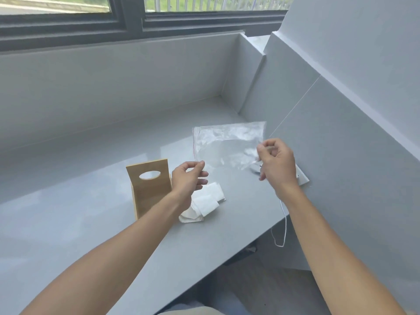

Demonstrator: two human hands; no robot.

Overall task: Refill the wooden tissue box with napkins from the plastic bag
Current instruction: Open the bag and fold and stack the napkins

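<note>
A clear plastic bag (227,144) is held up flat above the counter, and it looks nearly empty. My left hand (188,178) pinches its lower left corner. My right hand (276,160) grips its right edge. Below the left hand a loose pile of white napkins (208,202) lies on the counter. The wooden tissue box (148,186) stands upright to the left of the pile, its face with an oval slot turned toward me.
The grey counter (91,223) runs along a grey wall under a dark-framed window (127,21). A flat white object (302,177) lies behind my right hand. A white cord (283,226) hangs over the counter's right edge.
</note>
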